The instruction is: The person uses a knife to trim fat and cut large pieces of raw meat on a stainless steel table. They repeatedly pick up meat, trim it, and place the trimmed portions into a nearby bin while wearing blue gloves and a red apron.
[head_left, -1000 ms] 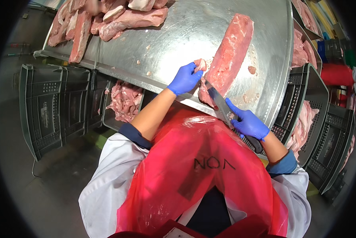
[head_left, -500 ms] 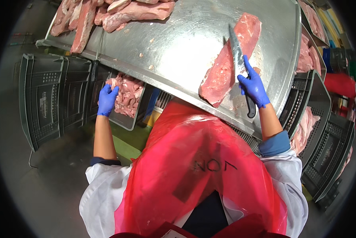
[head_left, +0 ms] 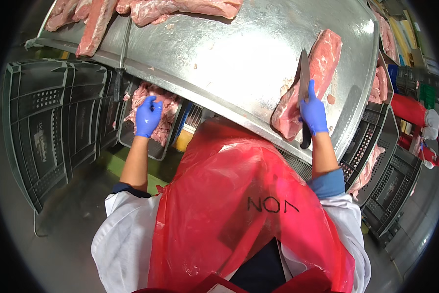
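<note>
My right hand (head_left: 314,113), in a blue glove, grips a knife (head_left: 305,73) with a black handle, its forefinger stretched along the blade. Against the blade lies a long pink loin of meat (head_left: 326,56), slanting across the right part of the steel table (head_left: 180,63). My left hand (head_left: 149,117), also gloved in blue, is over a grey crate (head_left: 156,155) of meat trimmings (head_left: 166,108) below the table's front edge. Its fingers are curled in, and no meat shows between them.
Several more loins (head_left: 180,9) lie at the table's far left. A sharpening steel (head_left: 119,83) hangs at the front edge. Dark stacked crates (head_left: 38,132) stand on the left; other crates (head_left: 388,188) with meat stand on the right. A person in red (head_left: 409,110) is at far right.
My left hand has drawn back over the trimmings, and the piece at its fingertips no longer shows there. My right hand has turned the knife more upright, now along the loin's left side.
</note>
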